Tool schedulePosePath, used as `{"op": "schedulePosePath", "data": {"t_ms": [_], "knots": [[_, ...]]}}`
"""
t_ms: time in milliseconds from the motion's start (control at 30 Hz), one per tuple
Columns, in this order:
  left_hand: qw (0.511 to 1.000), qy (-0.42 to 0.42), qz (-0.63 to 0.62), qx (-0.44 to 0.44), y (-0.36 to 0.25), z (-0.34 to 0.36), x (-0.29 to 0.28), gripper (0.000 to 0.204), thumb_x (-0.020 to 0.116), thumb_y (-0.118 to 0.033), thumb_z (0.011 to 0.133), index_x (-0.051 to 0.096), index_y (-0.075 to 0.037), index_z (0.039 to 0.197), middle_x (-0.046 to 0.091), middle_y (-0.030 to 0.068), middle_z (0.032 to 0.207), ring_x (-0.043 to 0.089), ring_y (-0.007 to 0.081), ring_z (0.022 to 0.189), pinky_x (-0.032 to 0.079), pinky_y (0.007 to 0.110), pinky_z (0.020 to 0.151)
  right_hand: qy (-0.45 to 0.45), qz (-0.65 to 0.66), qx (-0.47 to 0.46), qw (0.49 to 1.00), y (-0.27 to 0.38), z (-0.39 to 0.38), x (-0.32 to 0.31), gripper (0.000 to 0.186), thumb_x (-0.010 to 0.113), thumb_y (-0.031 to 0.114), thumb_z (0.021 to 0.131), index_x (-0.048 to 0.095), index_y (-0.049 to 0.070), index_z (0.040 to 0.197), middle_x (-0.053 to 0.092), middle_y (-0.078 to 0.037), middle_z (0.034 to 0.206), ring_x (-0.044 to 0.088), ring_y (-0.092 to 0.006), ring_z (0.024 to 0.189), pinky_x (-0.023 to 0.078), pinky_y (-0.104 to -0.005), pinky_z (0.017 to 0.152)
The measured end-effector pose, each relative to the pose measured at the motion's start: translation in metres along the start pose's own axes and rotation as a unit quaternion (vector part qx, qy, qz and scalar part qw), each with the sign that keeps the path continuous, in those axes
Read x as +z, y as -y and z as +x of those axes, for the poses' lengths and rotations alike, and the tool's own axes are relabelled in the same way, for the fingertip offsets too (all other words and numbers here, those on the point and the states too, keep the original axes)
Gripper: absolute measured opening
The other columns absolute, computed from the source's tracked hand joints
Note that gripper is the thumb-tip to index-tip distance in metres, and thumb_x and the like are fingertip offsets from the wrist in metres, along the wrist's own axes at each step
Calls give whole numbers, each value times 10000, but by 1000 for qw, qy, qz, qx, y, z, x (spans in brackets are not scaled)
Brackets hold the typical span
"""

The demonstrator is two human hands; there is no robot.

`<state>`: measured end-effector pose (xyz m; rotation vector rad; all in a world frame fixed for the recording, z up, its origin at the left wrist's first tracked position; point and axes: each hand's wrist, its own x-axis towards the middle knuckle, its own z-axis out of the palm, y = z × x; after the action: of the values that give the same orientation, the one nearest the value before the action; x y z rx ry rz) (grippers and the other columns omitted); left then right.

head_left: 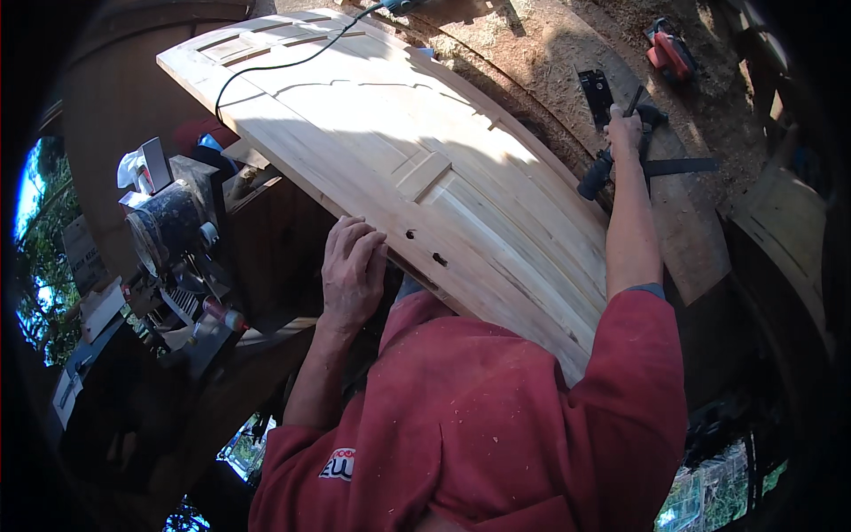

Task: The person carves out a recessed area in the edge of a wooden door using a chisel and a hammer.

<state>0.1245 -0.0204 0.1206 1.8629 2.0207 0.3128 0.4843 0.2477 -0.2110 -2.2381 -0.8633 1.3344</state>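
A pale panelled wooden door (pixel 319 115) lies diagonally across the view, with two dark holes near its near edge. My left hand (pixel 355 266) has its fingers curled on that edge, beside the holes. My right hand (pixel 623 133) reaches past the door's far side and grips a slim dark tool (pixel 633 102), too small to name surely. Just under it lie a dark power tool (pixel 594 177) and a long dark flat strip (pixel 683 165). A black rectangular piece with holes (pixel 596 96) sits beside the right hand's fingers.
A sawdust-covered bench (pixel 558 53) runs behind the door, holding a red power tool (pixel 671 55). A black cord (pixel 266 69) crosses the door's upper end. A grimy machine (pixel 164 230) with small items around it stands at the left. Boards (pixel 780 230) lean at the right.
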Motion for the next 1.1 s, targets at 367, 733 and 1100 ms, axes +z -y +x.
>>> {"op": "schedulePosePath", "data": {"t_ms": [367, 733, 1100], "knots": [[960, 151, -34, 232, -84, 25, 62, 580, 644, -91, 848, 470, -6, 1395, 535, 191, 1307, 498, 356, 1300, 366, 508, 1154, 677, -213, -98, 698, 59, -248, -26, 294, 639, 272, 940, 566, 17, 1068, 610, -106, 729, 577, -169, 565, 468, -339, 524], [942, 280, 1, 187, -75, 35, 74, 660, 547, -130, 909, 354, -98, 1540, 500, 127, 1157, 536, 293, 971, 454, 424, 892, 820, -141, 66, 551, 61, -250, 7, 302, 715, 222, 828, 666, -16, 1008, 706, -150, 842, 682, -215, 682, 525, -360, 566], [957, 268, 90, 62, -45, 22, 105, 385, 561, -153, 870, 601, 32, 1205, 546, 107, 974, 552, 224, 913, 442, 353, 786, 487, -291, -504, 651, 5, -227, -13, 315, 659, 331, 936, 675, 245, 1239, 605, -79, 848, 627, -263, 798, 513, -392, 673]]}}
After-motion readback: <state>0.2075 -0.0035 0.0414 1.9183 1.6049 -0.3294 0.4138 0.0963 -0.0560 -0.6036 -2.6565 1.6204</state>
